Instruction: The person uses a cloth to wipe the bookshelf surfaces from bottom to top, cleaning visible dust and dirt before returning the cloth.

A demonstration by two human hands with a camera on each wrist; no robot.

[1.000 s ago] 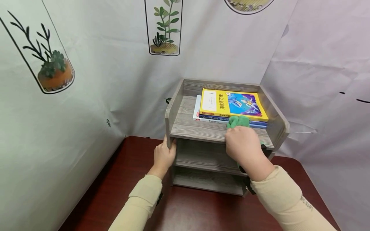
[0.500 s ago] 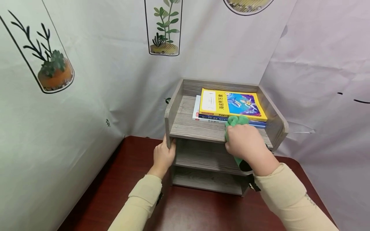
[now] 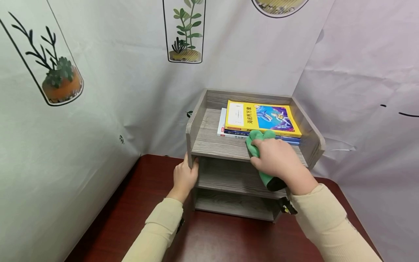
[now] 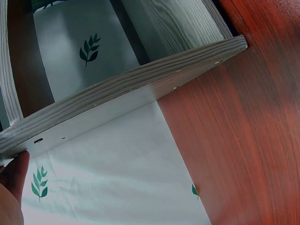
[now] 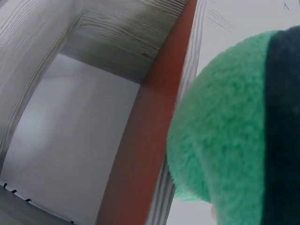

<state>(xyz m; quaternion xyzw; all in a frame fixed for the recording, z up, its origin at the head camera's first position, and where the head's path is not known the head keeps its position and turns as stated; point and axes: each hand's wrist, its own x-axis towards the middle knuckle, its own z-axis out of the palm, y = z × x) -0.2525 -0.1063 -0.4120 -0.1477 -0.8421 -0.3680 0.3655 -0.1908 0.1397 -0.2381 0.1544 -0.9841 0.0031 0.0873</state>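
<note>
Nearest, my two cream-coloured fabric sleeves (image 3: 154, 225) reached forward over a glossy red-brown wooden tabletop (image 3: 209, 240). My right hand (image 3: 278, 156) was clenched around a bright green fluffy cloth (image 3: 252, 147) with a black end; the cloth also filled the right side of the right wrist view. My left hand (image 3: 184, 178) gripped the left side panel (image 3: 199, 122) of a grey wood-grain open shelf unit (image 3: 226, 178), near its front corner. One fingertip showed there in the left wrist view; the others I could not make out.

The relation that counted, I judged, was the cloth's place: to the far left of my right fingers, at the front of the top board (image 3: 209, 143). Its long axis slanted from far left, over that board, to near right, past the front edge, where the black end hung below my palm. The left side panel lay farther left; my left hand was well apart from the cloth.

Just beyond the cloth lay a stack of white and blue books (image 3: 235, 134), topped by a yellow picture-covered book (image 3: 263, 118). I could not tell whether cloth and spines touched. Farthest was a white wall covering (image 3: 248, 69) printed with potted plants.
</note>
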